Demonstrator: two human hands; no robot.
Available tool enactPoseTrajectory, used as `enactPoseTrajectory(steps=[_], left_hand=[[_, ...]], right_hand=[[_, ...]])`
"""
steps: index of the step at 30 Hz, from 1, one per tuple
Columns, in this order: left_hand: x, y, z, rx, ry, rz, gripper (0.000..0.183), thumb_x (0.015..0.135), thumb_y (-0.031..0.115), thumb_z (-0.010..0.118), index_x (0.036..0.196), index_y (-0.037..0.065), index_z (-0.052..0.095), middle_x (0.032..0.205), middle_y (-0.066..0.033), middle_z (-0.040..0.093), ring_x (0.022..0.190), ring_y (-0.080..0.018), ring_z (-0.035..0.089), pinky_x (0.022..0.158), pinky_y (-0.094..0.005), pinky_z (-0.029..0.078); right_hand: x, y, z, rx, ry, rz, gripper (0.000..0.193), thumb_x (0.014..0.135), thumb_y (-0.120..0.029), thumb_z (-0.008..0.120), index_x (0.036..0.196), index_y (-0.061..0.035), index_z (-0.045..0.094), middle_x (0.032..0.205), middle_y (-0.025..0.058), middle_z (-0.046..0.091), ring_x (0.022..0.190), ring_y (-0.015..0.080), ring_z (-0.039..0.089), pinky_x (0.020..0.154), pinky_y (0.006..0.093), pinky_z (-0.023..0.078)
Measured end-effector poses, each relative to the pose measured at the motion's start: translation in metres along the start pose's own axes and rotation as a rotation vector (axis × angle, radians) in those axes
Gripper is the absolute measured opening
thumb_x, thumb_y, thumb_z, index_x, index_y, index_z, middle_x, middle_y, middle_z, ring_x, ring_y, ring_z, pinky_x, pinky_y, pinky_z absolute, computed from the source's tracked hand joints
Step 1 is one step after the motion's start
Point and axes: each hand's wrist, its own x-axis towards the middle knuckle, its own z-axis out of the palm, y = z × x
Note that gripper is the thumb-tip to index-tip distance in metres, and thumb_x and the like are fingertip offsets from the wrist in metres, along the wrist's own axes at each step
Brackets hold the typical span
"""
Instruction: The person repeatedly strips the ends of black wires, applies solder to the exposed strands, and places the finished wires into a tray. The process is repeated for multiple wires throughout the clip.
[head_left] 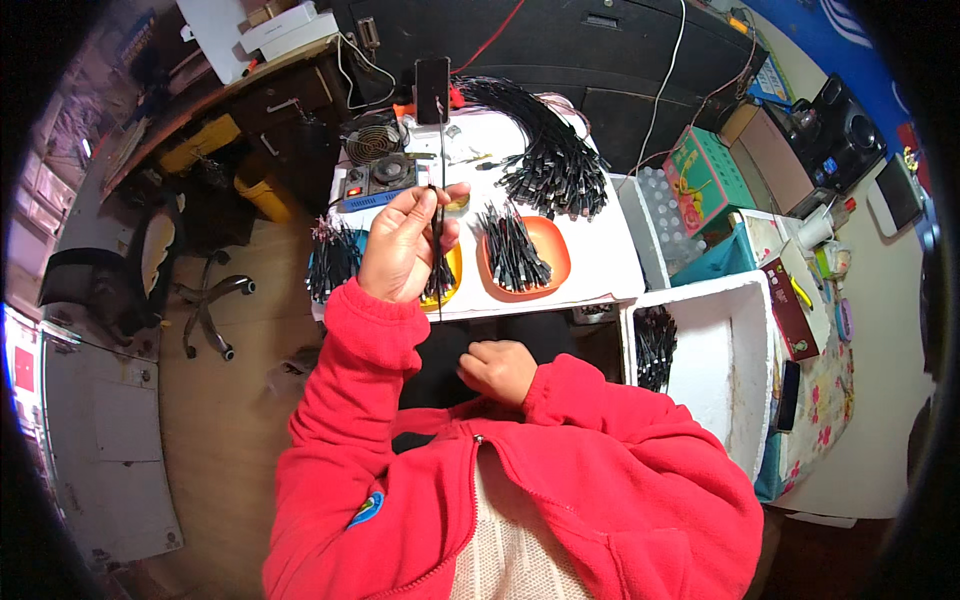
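Note:
My left hand (405, 245) is raised over the front of the white table, its thumb and fingertips pinching a thin black cable (438, 225) that hangs upright. Low over my lap, my right hand (500, 371) rests with its fingers curled in and nothing visible in them. Short black cables (513, 252) with metal plugs fill an orange tray (559, 252) to the right of my left hand. Partly hidden behind that hand is a yellow tray (457, 270) with more cables. Another bunch of cables (332, 262) lies at the table's left edge.
A large heap of black cables (555, 165) covers the table's back right. A blue device (380, 185) with a round black top stands behind my left hand, near a phone-like black object (433, 90). To the right, a white foam box (715, 345) holds more cables.

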Motion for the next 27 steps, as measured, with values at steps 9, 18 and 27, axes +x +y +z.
enactPoseTrajectory(steps=[9, 18, 27], left_hand=[[-0.071, -0.008, 0.017, 0.186, -0.019, 0.134, 0.015, 0.099, 0.013, 0.052, 0.097, 0.000, 0.060, 0.099, -0.0121, 0.066, 0.059, -0.0060, 0.046, 0.055, -0.0183, 0.038], [-0.084, -0.032, 0.021, 0.173, -0.079, -0.009, 0.016, 0.099, 0.014, 0.052, 0.098, 0.000, 0.060, 0.096, -0.0118, 0.067, 0.060, -0.0084, 0.050, 0.054, -0.0191, 0.039], [-0.085, -0.042, 0.030, 0.573, 0.157, 0.232, 0.020, 0.097, 0.013, 0.057, 0.107, -0.004, 0.062, 0.085, -0.0078, 0.067, 0.057, -0.0085, 0.054, 0.052, -0.0207, 0.042]], right_hand=[[0.027, 0.025, -0.044, 0.950, 0.025, 0.579, 0.020, 0.094, -0.020, 0.062, 0.093, 0.0004, 0.062, 0.077, -0.0011, 0.056, 0.068, 0.0066, 0.052, 0.062, 0.0240, 0.044], [0.072, 0.026, -0.107, 1.396, 0.295, 0.550, 0.020, 0.092, -0.019, 0.066, 0.099, -0.0014, 0.061, 0.082, 0.0004, 0.061, 0.067, 0.0051, 0.053, 0.055, 0.0171, 0.037], [0.068, 0.004, -0.097, 0.925, 0.454, 0.452, 0.006, 0.087, -0.002, 0.066, 0.088, 0.0008, 0.062, 0.078, 0.0017, 0.060, 0.070, 0.0061, 0.058, 0.061, 0.0204, 0.046]])
